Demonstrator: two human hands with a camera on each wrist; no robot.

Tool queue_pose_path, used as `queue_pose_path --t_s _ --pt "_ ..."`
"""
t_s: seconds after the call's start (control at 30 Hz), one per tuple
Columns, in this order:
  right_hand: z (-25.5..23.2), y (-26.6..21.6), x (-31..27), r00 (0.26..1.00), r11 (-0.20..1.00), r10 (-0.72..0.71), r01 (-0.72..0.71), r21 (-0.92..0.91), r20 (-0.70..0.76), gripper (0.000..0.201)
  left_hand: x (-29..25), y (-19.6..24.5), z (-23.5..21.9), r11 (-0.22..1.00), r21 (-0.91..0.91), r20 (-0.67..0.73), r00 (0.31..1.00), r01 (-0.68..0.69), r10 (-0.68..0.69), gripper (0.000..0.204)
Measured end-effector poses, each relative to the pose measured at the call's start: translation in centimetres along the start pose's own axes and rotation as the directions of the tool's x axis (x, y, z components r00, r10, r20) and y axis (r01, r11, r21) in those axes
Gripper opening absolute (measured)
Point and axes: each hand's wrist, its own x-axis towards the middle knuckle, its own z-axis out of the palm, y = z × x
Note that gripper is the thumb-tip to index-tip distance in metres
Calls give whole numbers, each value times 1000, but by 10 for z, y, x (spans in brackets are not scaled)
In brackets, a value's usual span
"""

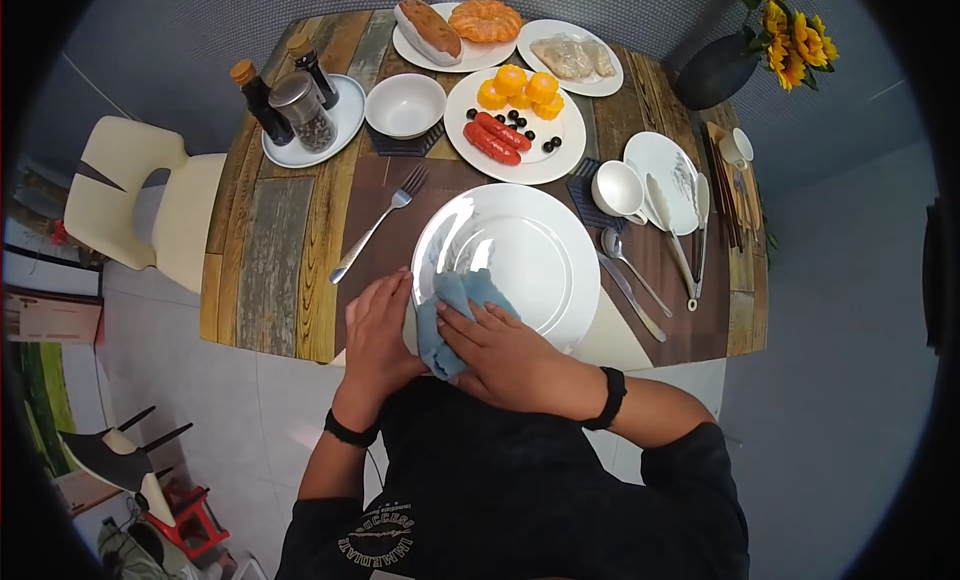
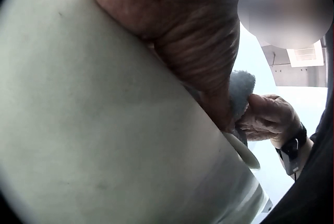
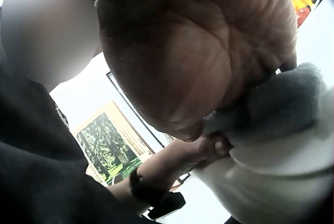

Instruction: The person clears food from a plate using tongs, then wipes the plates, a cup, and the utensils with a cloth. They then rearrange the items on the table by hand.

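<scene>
A large white plate lies at the near edge of the table, in front of the person's body. The right hand holds a folded blue cloth against its near-left rim, fingers spread over the top and thumb low at the edge. At the plate's left side, the left hand grips the rim, its thumb close to the cloth. The right wrist view shows the right palm above the cloth, with the left thumb at the rim beyond. In the left wrist view, the left hand hides part of the cloth.
Left of the plate lies a fork; a knife, spoon and tongs lie right. Behind are a bowl, a cup, a food plate, bottles on a dish and a flower vase.
</scene>
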Motion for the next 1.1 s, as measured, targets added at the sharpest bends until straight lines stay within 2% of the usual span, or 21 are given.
queue_pose_path --t_s 0.07,0.17,0.3,0.37,0.5,0.57,0.6,0.67,0.8,0.93,1.0,1.07,1.1 --pt "-1 4 9 1000 1000 13 -13 -7 -16 69 -1 -2 4 1000 -14 -44 999 -28 28 107" --pt "-5 18 33 997 1000 21 -20 11 -74 69 0 1 0 999 -44 -13 1000 -4 3 108" --pt "-2 20 31 993 999 8 -4 39 -114 70 2 5 -4 998 -60 15 1000 11 -10 110" --pt "-4 10 10 1000 999 -2 4 46 -27 70 0 0 1 1000 -28 0 1000 5 -5 111" --pt "-9 -6 -45 999 999 -1 -2 47 54 69 0 -4 5 999 47 -11 1000 -16 16 114" --pt "-18 -5 -73 989 990 131 -135 47 72 58 2 2 -5 1000 -29 28 1000 10 -9 117" --pt "-24 -1 -87 988 990 131 -135 51 79 58 2 3 -5 999 -31 32 999 16 -15 117" --pt "-35 8 -109 962 969 246 -247 -4 117 53 3 3 -5 999 -24 41 999 23 -22 119" --pt "-29 16 -116 962 961 258 -265 76 89 50 3 5 -5 999 -30 42 999 19 -18 119" --pt "-11 2 -68 992 990 122 -123 73 15 56 3 6 -4 1000 -8 40 999 19 -19 113" --pt "9 -1 -47 996 996 48 -41 84 -81 58 2 4 1 1000 10 52 999 14 -15 111" --pt "14 -3 -45 996 996 44 -37 81 -80 60 1 -2 8 994 107 -6 1000 -28 29 108" --pt "15 -5 -45 997 996 30 -24 81 -70 62 1 -1 7 994 108 8 1000 -25 24 113"
